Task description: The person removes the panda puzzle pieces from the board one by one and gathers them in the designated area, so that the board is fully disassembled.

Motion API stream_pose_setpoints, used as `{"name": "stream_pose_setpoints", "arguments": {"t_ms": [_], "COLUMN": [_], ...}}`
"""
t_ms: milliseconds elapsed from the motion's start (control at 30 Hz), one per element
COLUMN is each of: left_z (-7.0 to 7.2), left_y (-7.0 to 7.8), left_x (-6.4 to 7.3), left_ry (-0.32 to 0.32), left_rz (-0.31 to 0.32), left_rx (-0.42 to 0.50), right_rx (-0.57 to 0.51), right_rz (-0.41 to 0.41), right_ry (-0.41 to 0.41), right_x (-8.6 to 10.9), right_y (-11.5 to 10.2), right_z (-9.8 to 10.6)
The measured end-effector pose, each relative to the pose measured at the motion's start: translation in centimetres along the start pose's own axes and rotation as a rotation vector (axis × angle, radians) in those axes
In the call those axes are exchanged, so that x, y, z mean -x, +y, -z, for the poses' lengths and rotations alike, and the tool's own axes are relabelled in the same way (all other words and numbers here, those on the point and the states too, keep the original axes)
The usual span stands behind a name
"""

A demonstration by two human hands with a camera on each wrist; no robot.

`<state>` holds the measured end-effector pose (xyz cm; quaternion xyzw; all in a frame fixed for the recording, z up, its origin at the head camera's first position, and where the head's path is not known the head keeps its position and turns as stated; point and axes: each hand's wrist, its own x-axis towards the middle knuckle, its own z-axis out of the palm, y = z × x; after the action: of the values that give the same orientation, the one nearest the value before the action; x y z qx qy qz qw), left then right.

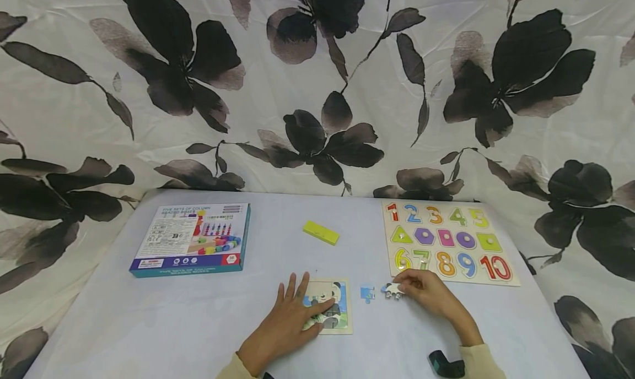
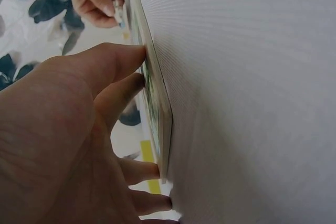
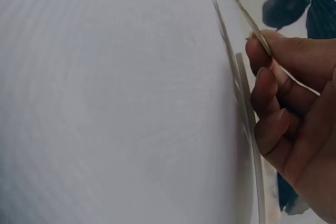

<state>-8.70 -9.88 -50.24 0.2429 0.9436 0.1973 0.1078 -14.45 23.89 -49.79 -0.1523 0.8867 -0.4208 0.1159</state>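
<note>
My left hand (image 1: 292, 318) rests spread on a small panda puzzle board (image 1: 349, 313), its fingers straight and touching the picture and the frame. In the left wrist view, the board's pale wooden edge (image 2: 164, 114) shows beside the fingertips. My right hand (image 1: 429, 293) pinches a puzzle piece (image 1: 392, 291) with white, black and blue on it, between thumb and fingers. The right wrist view has this piece (image 3: 252, 22) edge-on, tilted above the tabletop. A blue puzzle piece (image 1: 367, 294) lies on the table between the board and the right hand.
A number and shape board (image 1: 451, 247) lies behind the right hand. A yellow block (image 1: 321, 232) sits behind the puzzle board. At the left is a boxed set of beads (image 1: 190, 238). A dark object (image 1: 446, 365) lies by the right sleeve. A floral cloth (image 1: 317, 92) hangs behind.
</note>
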Motion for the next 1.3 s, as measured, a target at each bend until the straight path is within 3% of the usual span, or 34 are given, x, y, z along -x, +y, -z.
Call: {"name": "stream_pose_setpoints", "arguments": {"t_ms": [267, 600, 1300], "left_z": [0.08, 0.21, 0.33], "left_y": [0.09, 0.23, 0.14], "left_x": [0.01, 0.1, 0.13], "left_ry": [-0.008, -0.007, 0.003], "left_rz": [0.001, 0.004, -0.004], "left_rx": [0.019, 0.021, 0.019], "right_rx": [-0.006, 0.028, 0.076], "right_rz": [-0.008, 0.01, -0.037], "right_ry": [-0.023, 0.002, 0.048], "right_x": [-0.02, 0.05, -0.21], "right_y": [-0.04, 0.13, -0.02], "right_z": [-0.37, -0.67, -0.45]}}
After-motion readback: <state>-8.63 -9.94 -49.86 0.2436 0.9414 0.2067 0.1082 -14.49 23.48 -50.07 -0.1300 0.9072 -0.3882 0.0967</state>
